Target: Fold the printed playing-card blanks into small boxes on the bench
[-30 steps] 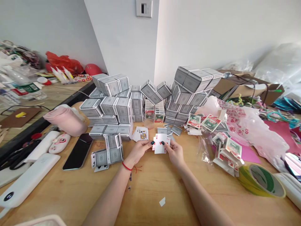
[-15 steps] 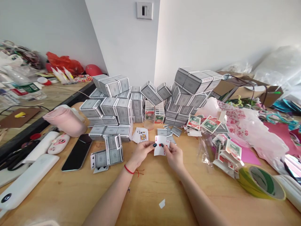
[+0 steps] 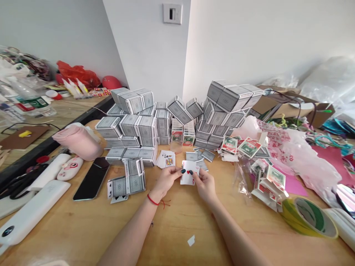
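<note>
Both my hands hold a few playing cards [image 3: 189, 173] face up over the wooden table [image 3: 177, 229], red hearts showing. My left hand [image 3: 167, 180] pinches their left edge, thumb on the face. On the right edge my right hand [image 3: 204, 184] does the same. Just behind them lies a small fan of face-up cards [image 3: 166, 159] and some loose grey-backed cards [image 3: 203, 155]. A folded cube of grey-backed cards [image 3: 132, 177] stands left of my left hand. Behind rises a wall of stacked card cubes [image 3: 138, 125], with a taller stack [image 3: 224, 107] on the right.
A black phone [image 3: 91, 178], a pink pouch [image 3: 79, 142], white cases [image 3: 33, 210] and scissors lie on the left. On the right sit red-green card boxes [image 3: 249, 146], plastic bags [image 3: 291, 147] and a yellow tape roll [image 3: 307, 216]. A paper scrap [image 3: 190, 240] lies near me.
My hands and the cards have sunk slightly and drawn a little closer together. The view has shifted a little; nothing else on the table moved.
</note>
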{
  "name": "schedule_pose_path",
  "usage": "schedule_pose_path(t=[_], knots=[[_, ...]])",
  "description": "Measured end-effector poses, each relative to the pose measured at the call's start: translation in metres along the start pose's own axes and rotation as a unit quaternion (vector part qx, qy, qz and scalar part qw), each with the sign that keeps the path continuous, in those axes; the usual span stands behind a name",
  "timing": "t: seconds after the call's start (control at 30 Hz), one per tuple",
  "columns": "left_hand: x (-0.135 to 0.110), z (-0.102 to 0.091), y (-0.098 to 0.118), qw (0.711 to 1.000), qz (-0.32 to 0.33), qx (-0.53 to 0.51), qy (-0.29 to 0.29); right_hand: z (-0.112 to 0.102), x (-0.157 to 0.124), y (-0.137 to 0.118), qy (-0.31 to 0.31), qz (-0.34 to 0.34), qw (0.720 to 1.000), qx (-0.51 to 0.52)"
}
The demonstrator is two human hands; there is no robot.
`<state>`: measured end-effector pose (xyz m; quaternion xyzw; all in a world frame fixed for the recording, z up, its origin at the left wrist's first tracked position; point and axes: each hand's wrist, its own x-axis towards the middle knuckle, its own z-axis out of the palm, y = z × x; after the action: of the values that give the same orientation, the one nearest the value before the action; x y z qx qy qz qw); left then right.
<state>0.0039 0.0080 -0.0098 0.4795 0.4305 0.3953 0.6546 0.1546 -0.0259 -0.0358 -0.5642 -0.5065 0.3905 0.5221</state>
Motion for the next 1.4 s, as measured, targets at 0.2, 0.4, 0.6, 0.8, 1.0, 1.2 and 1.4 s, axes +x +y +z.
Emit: schedule_pose_path(t=[0.2, 0.4, 0.6, 0.8, 1.0, 1.2, 1.4], knots=[[0.0, 0.001, 0.0, 0.999, 0.004, 0.01, 0.031, 0.001, 0.0, -0.007, -0.032, 0.018, 0.997, 0.068], [0.0, 0.0, -0.003, 0.999, 0.001, 0.012, 0.048, 0.002, 0.0, -0.007, -0.046, 0.033, 0.992, 0.111], [0.0, 0.0, -0.003, 0.998, -0.002, 0.015, 0.064, 0.002, 0.001, -0.006, -0.052, 0.052, 0.987, 0.142], [0.0, 0.002, -0.002, 0.996, 0.003, 0.012, 0.083, 0.004, 0.0, -0.009, -0.064, 0.075, 0.979, 0.176], [0.002, 0.004, -0.007, 0.994, 0.029, 0.035, 0.101, 0.006, 0.0, -0.007, -0.077, 0.082, 0.973, 0.201], [-0.002, 0.012, -0.012, 0.976, 0.108, 0.124, 0.144, 0.009, 0.0, -0.006, -0.088, 0.077, 0.978, 0.17], [-0.009, 0.017, -0.01, 0.954, 0.159, 0.196, 0.162, 0.012, -0.003, -0.009, -0.113, 0.072, 0.975, 0.178]])
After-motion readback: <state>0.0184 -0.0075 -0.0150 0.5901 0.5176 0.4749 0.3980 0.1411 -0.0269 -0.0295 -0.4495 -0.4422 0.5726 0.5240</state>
